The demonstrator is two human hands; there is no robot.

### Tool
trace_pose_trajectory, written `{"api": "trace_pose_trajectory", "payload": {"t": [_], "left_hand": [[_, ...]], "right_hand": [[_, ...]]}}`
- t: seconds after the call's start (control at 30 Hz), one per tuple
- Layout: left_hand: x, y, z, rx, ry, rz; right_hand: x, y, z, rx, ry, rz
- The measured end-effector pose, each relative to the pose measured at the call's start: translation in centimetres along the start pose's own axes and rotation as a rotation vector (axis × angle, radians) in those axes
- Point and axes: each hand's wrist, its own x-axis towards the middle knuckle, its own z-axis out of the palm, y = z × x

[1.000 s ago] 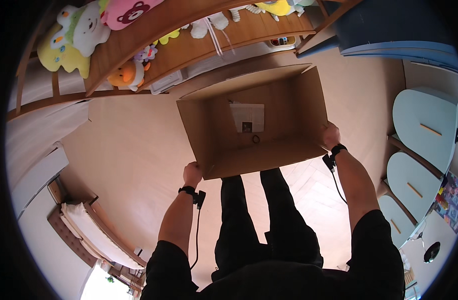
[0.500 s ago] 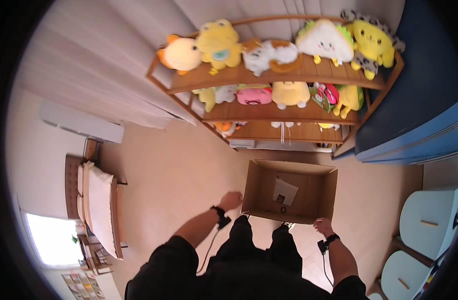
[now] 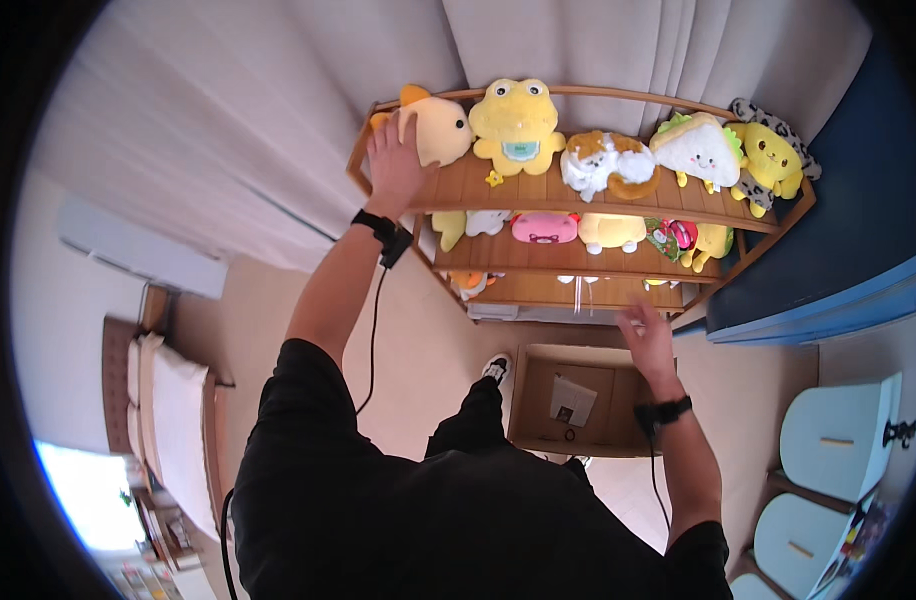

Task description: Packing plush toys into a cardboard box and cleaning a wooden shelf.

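Peach plush toy (image 3: 443, 135), at the left end of the wooden shelf's (image 3: 528, 191) top tier, beside a yellow frog plush (image 3: 519, 122), left grip (image 3: 396, 165) laid over it, fingers spread, right grip (image 3: 651, 342) loosely released near a cardboard box (image 3: 530, 400).

1. Floor (image 3: 278, 310): plain, pinkish beige.
2. Shelf (image 3: 523, 192): wooden, multi-tier, positioned in front of a pale curtain (image 3: 228, 150) hanging in folds.
3. Right side: dark blue surface (image 3: 848, 200); below it, pale blue rounded panels (image 3: 828, 470), each fitted with a straight tan bar.
4. Left side: pale wall (image 3: 63, 350); bed (image 3: 178, 410) with light bedding and brown headboard (image 3: 118, 385).
5. Lower left: window (image 3: 88, 495), glaring white; wooden furniture (image 3: 163, 525) alongside.
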Motion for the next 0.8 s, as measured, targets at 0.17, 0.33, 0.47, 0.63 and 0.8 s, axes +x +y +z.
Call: {"api": "trace_pose_trajectory", "payload": {"t": [0.17,0.33,0.47,0.63,0.8], "left_hand": [[4.6,-3.7,5.6,-0.170,-0.076,0.058],[5.5,-5.1,6.1,-0.255,-0.302,-0.109],[4.5,-4.4,8.1,-0.463,-0.126,0.001],[2.5,-1.6,1.6,-0.534,-0.240,-0.086],[-2.8,4.2,-0.3,-1.255,-0.447,-0.074]], "right_hand": [[15.3,-16.9,7.5,-0.144,0.273,-0.436],[29.0,-21.6,12.3,-0.370,0.325,-0.391],[34.9,-19.7,13.3,-0.364,0.224,-0.300],[30.6,-20.9,13.0,-0.469,0.384,-0.553],[14.6,-18.4,7.3,-0.482,0.682,-0.427]]}}
